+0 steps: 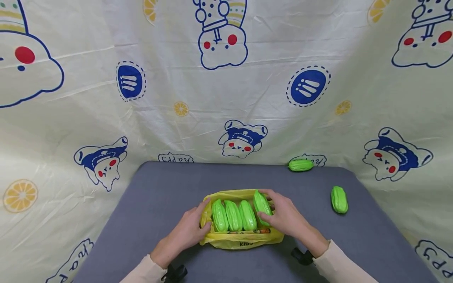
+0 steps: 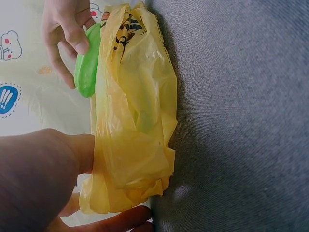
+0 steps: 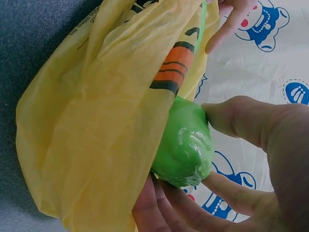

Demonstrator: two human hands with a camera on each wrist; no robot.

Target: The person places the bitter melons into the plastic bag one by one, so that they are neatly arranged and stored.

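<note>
Three green ridged gourds [image 1: 233, 216] sit side by side inside the open yellow plastic bag [image 1: 230, 241]. A fourth gourd [image 1: 261, 203], not yet released, tilts at the bag's right end, pinched between thumb and fingers of the right hand [image 1: 286, 214]. The left hand [image 1: 191, 228] grips the bag's left end. Two units lie outside: one far gourd [image 1: 301, 164] beyond and right of the bag, one side gourd [image 1: 339, 199] to its right.
</note>
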